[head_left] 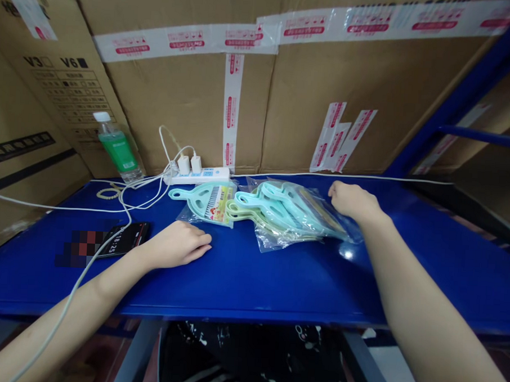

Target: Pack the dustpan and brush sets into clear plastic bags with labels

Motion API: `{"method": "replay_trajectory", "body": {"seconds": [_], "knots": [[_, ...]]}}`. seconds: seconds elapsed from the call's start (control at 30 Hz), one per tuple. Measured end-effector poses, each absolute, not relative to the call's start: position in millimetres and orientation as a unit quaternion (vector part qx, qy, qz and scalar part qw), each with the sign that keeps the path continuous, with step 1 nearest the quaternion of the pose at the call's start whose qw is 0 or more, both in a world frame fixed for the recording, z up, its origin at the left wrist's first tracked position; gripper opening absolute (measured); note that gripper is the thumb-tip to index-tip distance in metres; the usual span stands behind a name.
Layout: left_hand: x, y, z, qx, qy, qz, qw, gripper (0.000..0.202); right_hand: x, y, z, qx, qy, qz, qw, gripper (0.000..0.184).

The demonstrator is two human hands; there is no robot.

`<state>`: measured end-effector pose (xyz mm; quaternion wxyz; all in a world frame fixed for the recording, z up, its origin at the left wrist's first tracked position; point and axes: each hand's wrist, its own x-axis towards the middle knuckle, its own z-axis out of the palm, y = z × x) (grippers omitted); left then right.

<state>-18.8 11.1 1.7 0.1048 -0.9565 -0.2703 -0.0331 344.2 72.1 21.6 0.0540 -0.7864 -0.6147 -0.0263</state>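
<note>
My left hand [181, 244] rests on the blue table with its fingers curled, and nothing shows in it. To the right lies a light-blue mini dustpan [198, 198] with a brush and a yellow label, in clear plastic wrap. Beside that is an overlapping pile of bagged dustpans [275, 206], light blue on top and pale green below, handles pointing left. My right hand [352, 200] is closed in a fist at the pile's far right end, close against the clear plastic. No object shows in it, though its fingers are partly hidden.
A white power strip [213, 175] with two plugged chargers stands against the cardboard boxes [191, 104]. A bottle with a green label [120, 151] stands at the back left. White cables [147, 195] cross the left side, and a phone [128, 240] lies beside my left forearm.
</note>
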Motion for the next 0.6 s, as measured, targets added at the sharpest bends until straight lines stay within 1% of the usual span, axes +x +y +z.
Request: {"method": "replay_trajectory", "body": {"seconds": [0.07, 0.13, 0.2, 0.33, 0.4, 0.47, 0.5, 0.57, 0.6], "knots": [[-17.8, 8.8, 2.2, -0.955, -0.271, -0.032, 0.118, 0.032, 333.7, 65.0, 31.1, -0.782, -0.62, -0.028, 0.061, 0.027], [-16.9, 6.1, 3.4, -0.954, -0.271, -0.032, 0.125, 0.031, 323.9, 59.3, 38.0, -0.768, -0.636, -0.027, 0.075, 0.022], [-16.5, 3.5, 5.1, -0.957, -0.265, -0.031, 0.117, 0.032, 316.0, 55.4, 41.9, -0.748, -0.657, -0.023, 0.091, 0.019], [-17.2, 0.0, 6.2, -0.964, -0.248, -0.02, 0.09, 0.041, 306.2, 52.8, 43.5, -0.706, -0.703, -0.013, 0.085, 0.033], [-17.4, -0.8, 5.2, -0.964, -0.249, -0.014, 0.092, 0.042, 304.3, 52.7, 42.2, -0.69, -0.72, 0.001, 0.073, 0.032], [-17.0, -1.4, 4.3, -0.957, -0.267, -0.011, 0.109, 0.039, 304.0, 53.1, 39.8, -0.684, -0.726, 0.013, 0.067, 0.03], [-16.6, -1.7, 4.2, -0.953, -0.279, -0.01, 0.12, 0.035, 304.6, 53.5, 38.1, -0.683, -0.727, 0.014, 0.068, 0.033], [-16.0, -2.6, 4.9, -0.944, -0.3, -0.004, 0.137, 0.024, 307.1, 54.6, 34.1, -0.67, -0.737, 0.001, 0.092, 0.04], [-15.9, -3.2, 5.6, -0.942, -0.305, 0.002, 0.143, 0.022, 308.8, 55.3, 32.1, -0.657, -0.745, -0.008, 0.112, 0.04]]}}
